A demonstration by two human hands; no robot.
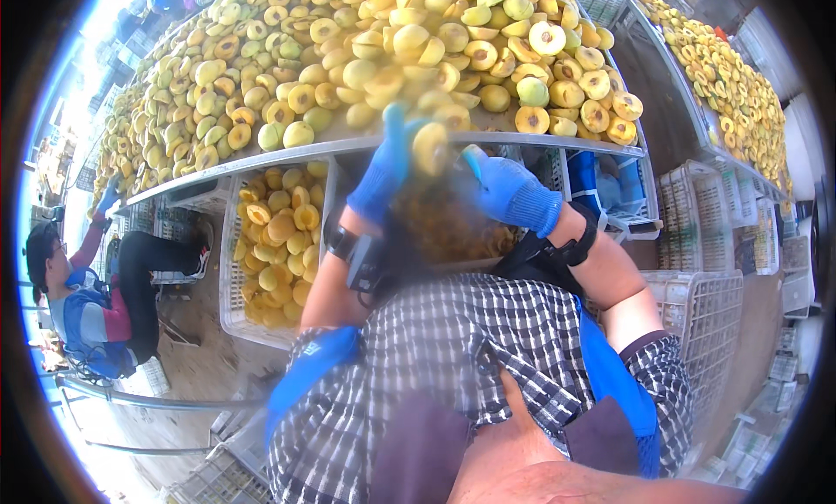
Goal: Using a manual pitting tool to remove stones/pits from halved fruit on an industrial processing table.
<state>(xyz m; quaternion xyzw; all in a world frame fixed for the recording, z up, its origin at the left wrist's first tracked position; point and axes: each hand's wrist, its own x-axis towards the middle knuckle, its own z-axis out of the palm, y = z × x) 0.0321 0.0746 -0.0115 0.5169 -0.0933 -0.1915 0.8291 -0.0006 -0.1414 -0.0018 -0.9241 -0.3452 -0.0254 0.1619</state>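
My left hand (pixel 383 178), in a blue knitted glove, is raised at the near edge of the fruit table and blurred by motion. Against its fingers is a smeared yellow peach half (pixel 431 150), which it seems to hold. To the right, my right hand (pixel 514 189), also gloved in blue, is closed with its thumb toward the fruit. What lies inside that fist is hidden. Beyond both hands, halved and whole-looking yellow-green peaches (pixel 322 60) are heaped on the metal-edged table (pixel 366 144). Below my hands sits a blurred container of brownish pieces (pixel 448 230).
A white crate of peaches (pixel 228 286) stands under the table at my left. Farther left a co-worker (pixel 91 308) sits with a gloved hand at the table. Blue-lined crate (pixel 623 191) and stacked white crates (pixel 688 217) are at right, near another fruit-covered table (pixel 723 77).
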